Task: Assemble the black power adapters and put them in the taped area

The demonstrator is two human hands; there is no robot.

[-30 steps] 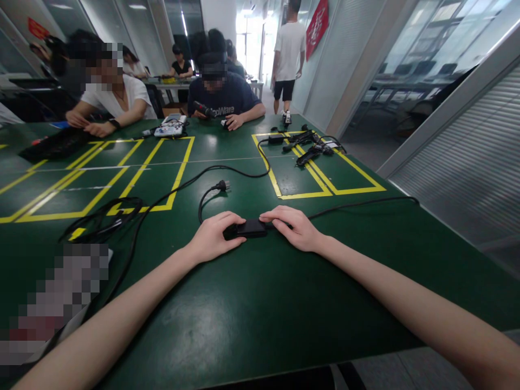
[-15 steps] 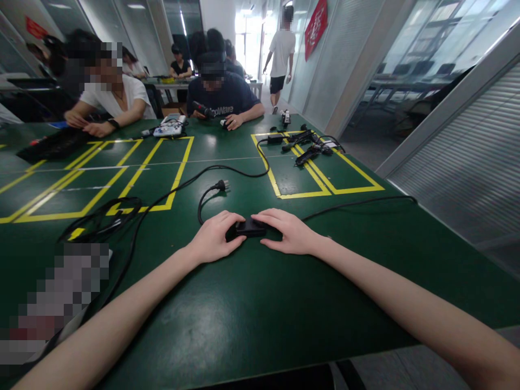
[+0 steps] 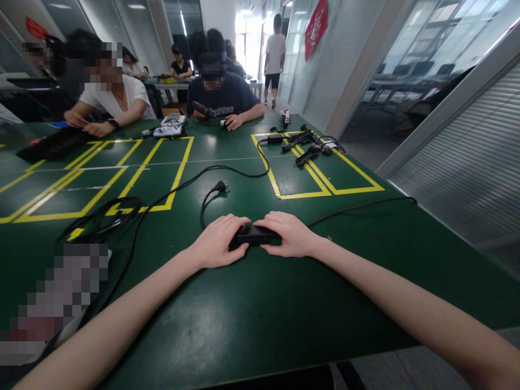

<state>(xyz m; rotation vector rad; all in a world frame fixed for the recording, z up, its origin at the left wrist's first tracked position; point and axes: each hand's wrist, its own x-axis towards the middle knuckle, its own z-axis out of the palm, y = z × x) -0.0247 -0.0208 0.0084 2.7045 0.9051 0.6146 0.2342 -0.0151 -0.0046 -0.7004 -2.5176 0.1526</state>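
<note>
A black power adapter [image 3: 254, 235] lies on the green table between my two hands, its middle showing. My left hand [image 3: 220, 241] is closed around its left end, thumb in front and fingers behind. My right hand [image 3: 286, 234] grips the right end in the same way. Beyond my left hand stands a two-pin plug [image 3: 221, 186], its short cord [image 3: 202, 210] curving back under that hand. From behind my right hand a thin black cable [image 3: 357, 204] runs off to the table's right edge. The adapter's ends are hidden by my palms.
Coiled black cable [image 3: 99, 222] lies at the left, near a blurred-out flat object [image 3: 60, 292]. Yellow tape [image 3: 304, 194] marks rectangles on the table [image 3: 211, 325]. More adapters and cables [image 3: 306, 146] lie at the far right. Two people [image 3: 225, 97] work across the table.
My hands and the adapter have shifted slightly toward me, with my right hand now closed on the adapter's right end. The plug's cord has moved a little. A person in the background has walked farther off.
</note>
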